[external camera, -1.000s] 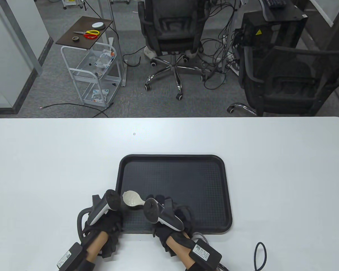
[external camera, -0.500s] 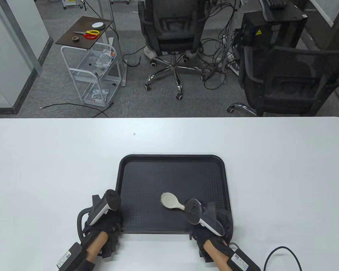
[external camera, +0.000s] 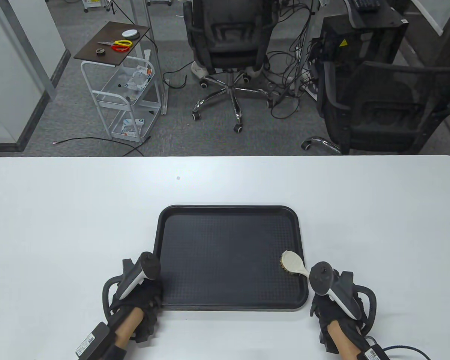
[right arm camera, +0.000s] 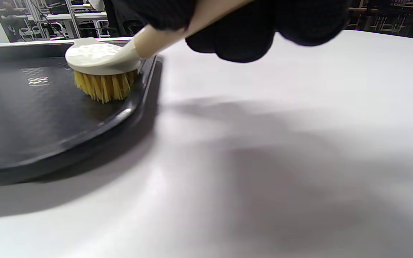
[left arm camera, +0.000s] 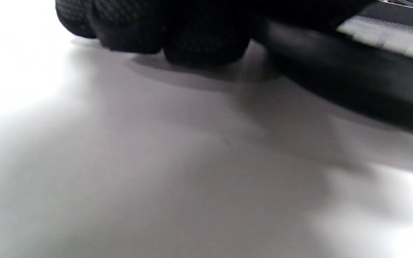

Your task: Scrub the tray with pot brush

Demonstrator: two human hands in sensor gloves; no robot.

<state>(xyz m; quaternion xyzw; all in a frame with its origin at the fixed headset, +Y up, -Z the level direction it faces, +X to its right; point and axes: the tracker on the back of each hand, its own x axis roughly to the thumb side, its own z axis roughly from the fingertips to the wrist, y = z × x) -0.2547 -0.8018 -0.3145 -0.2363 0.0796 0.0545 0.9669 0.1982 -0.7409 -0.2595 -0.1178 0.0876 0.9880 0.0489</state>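
Observation:
A black textured tray [external camera: 228,213] lies on the white table near the front edge. My right hand [external camera: 335,300] grips the cream handle of a pot brush [external camera: 293,263]. The brush's yellow bristles press on the tray floor at its right rim, as the right wrist view shows: brush [right arm camera: 100,70], tray [right arm camera: 31,118]. My left hand [external camera: 140,296] rests on the table at the tray's front left corner. In the left wrist view its fingers [left arm camera: 177,32] lie on the table against the tray's edge [left arm camera: 353,86].
The white table [external camera: 60,225] spreads wide on both sides of the tray. A black cable [external camera: 401,350] trails from my right wrist at the front right. Office chairs and a small cart stand on the floor beyond the far edge.
My right hand has swept the brush from the tray's front left across to its right rim. The left hand and the tray have not moved.

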